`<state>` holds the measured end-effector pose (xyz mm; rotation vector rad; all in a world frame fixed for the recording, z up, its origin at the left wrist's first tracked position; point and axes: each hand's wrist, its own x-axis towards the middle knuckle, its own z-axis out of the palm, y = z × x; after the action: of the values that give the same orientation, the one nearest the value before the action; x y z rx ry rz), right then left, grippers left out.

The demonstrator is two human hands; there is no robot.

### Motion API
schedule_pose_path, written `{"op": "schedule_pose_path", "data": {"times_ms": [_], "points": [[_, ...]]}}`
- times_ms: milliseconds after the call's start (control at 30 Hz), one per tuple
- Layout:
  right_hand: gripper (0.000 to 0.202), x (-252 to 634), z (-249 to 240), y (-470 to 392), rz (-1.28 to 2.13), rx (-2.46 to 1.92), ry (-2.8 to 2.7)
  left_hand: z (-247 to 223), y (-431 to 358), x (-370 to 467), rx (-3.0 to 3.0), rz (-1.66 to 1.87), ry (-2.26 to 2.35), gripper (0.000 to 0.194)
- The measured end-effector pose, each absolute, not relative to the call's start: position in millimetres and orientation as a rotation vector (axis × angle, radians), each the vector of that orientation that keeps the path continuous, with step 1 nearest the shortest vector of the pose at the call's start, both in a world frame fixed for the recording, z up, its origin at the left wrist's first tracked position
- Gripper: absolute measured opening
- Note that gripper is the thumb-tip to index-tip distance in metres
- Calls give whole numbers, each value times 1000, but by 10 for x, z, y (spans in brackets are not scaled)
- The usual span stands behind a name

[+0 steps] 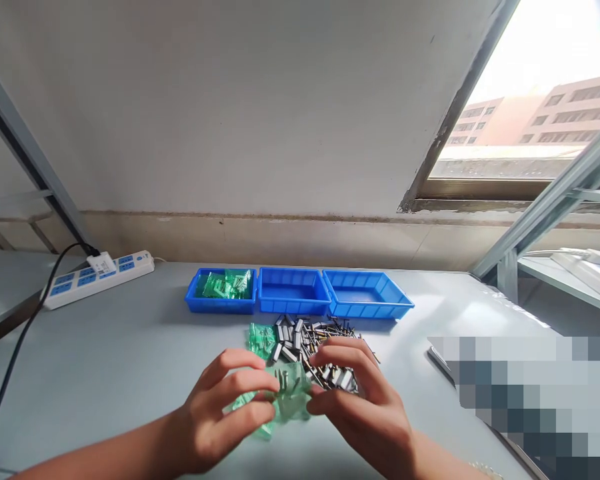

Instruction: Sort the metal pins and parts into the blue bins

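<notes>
A green see-through plastic bag [294, 385] with a few small metal pieces inside is stretched between my two hands. My left hand [225, 407] pinches its left side between thumb and fingers. On the opposite side, the fingertips of my right hand [367, 400] grip the right edge. Partly hidden under the bag and my left fingers lies more green plastic. Just behind, another green bag [263, 340] rests on the table beside a loose pile of metal parts, with grey block-like pieces [287, 331] and long thin screw-like pins [333, 330].
Three blue bins stand in a row at the back: the left bin [220, 307] holds green bags, and the middle bin [294, 308] and right bin [370, 311] show bare floors. A power strip [100, 277] with a black cable lies left. A blurred-out patch covers the right.
</notes>
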<state>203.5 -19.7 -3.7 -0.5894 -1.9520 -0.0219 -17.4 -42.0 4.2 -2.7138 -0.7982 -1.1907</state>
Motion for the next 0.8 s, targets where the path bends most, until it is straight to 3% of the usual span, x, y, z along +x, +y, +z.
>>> {"op": "schedule_pose_path", "data": {"times_ms": [267, 467, 800], "points": [[22, 2016, -25, -168, 285, -465, -1994, 42, -348, -95, -2824, -1492, -843, 20], [10, 2026, -140, -129, 481, -771, -1833, 202, -272, -24, -3006, -1676, -1833, 9], [10, 2061, -251, -116, 710, -910, -1844, 272, 604, -801, -2273, -1638, -1888, 20]]}}
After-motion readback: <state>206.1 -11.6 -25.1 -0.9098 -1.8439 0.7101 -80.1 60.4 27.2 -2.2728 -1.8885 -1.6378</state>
